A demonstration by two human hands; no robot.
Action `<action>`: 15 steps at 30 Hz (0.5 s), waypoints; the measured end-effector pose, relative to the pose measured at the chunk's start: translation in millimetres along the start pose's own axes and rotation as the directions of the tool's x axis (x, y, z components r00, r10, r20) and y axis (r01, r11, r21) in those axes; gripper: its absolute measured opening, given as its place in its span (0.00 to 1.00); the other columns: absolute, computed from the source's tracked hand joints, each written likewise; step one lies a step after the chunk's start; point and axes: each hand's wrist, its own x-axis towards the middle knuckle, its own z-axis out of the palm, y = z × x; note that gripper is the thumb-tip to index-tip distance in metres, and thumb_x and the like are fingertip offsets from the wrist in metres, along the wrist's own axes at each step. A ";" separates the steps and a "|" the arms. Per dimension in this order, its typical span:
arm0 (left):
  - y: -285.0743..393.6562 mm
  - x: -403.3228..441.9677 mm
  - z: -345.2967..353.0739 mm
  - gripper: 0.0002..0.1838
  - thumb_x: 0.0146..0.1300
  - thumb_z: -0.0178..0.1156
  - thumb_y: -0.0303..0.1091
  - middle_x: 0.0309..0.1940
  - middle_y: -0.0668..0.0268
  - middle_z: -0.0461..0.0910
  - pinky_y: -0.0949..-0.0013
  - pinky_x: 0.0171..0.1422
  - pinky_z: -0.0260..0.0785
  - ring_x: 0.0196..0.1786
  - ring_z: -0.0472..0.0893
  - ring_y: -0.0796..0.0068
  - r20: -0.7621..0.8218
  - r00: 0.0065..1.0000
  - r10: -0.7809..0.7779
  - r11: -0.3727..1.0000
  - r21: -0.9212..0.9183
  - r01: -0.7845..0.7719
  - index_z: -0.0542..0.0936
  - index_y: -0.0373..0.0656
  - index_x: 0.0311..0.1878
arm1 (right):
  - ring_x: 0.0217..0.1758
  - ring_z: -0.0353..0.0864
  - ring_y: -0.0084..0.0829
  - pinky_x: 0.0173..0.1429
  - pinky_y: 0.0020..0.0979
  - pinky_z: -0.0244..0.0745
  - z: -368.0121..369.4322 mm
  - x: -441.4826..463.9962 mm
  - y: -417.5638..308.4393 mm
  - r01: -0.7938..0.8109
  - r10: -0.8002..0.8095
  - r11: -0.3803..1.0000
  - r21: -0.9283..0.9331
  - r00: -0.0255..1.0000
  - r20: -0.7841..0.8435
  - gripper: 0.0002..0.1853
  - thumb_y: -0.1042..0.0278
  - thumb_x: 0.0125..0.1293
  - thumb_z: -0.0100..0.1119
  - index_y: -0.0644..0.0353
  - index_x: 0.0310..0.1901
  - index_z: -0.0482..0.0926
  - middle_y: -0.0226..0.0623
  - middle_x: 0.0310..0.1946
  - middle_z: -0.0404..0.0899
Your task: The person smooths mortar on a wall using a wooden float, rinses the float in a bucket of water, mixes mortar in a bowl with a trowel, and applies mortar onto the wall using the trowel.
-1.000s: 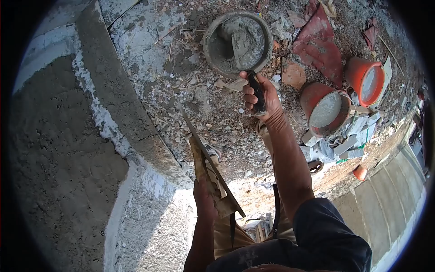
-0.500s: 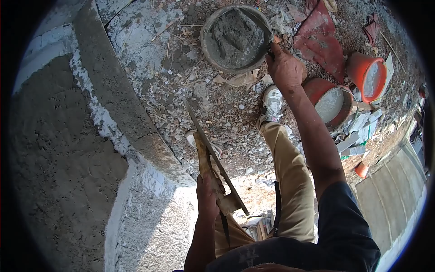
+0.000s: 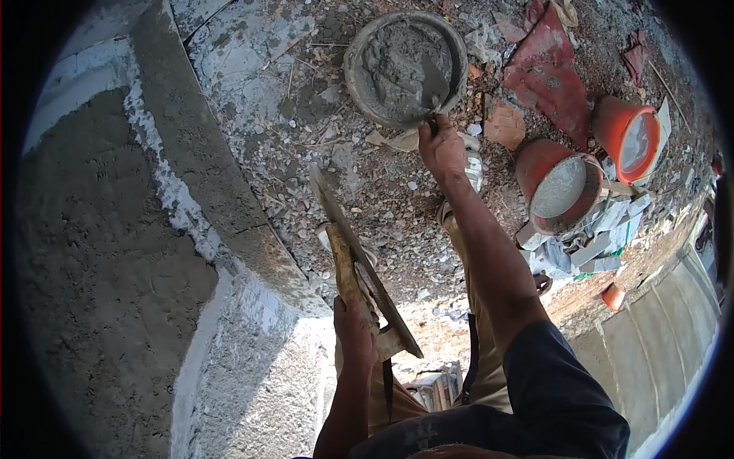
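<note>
My left hand is closed round the wooden handle of a plastering float, held edge-on so its flat plate looks like a thin slanted strip. My right hand grips a trowel by its handle, at the near rim of a round tub. Inside the tub is wet grey mortar; the trowel's blade lies in it, partly coated. The trowel's handle is mostly hidden by my fingers.
Two orange buckets with pale liquid stand at the right, by tile scraps. A red cloth lies on the rubble ground. Along the left runs a concrete ledge beside a grey plastered surface.
My right hand has moved left and nearer along the tub's rim, and the trowel's blade now shows farther into the mortar. The left hand and float have stayed nearly in place.
</note>
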 end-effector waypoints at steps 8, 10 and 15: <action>12.8 5.9 -8.9 0.30 0.77 0.44 0.58 0.49 0.63 0.78 0.62 0.49 0.75 0.47 0.81 0.66 -0.092 0.996 -0.014 0.974 -0.227 -0.007 0.70 0.43 0.67 | 0.13 0.65 0.24 0.22 0.32 0.61 26.4 46.7 -11.0 -0.295 -0.048 0.512 0.807 0.928 0.369 0.17 0.54 0.68 0.64 0.61 0.41 0.76 0.30 0.16 0.71; 25.4 14.7 -0.3 0.33 0.76 0.41 0.63 0.55 0.61 0.78 0.58 0.59 0.73 0.55 0.80 0.64 -0.027 0.999 0.033 0.957 -0.289 -0.040 0.68 0.46 0.69 | 0.14 0.66 0.22 0.20 0.30 0.60 7.3 32.5 3.1 -0.266 -0.089 0.522 0.811 0.928 0.362 0.15 0.54 0.70 0.62 0.59 0.41 0.76 0.27 0.14 0.69; 72.2 70.8 34.5 0.40 0.72 0.40 0.72 0.62 0.62 0.74 0.56 0.67 0.69 0.62 0.75 0.61 0.250 0.933 0.259 0.906 -0.397 -0.146 0.65 0.50 0.73 | 0.15 0.64 0.17 0.22 0.27 0.60 -88.4 -25.5 -1.9 -0.088 -0.187 0.705 0.704 0.934 0.304 0.15 0.54 0.72 0.60 0.59 0.45 0.77 0.24 0.15 0.68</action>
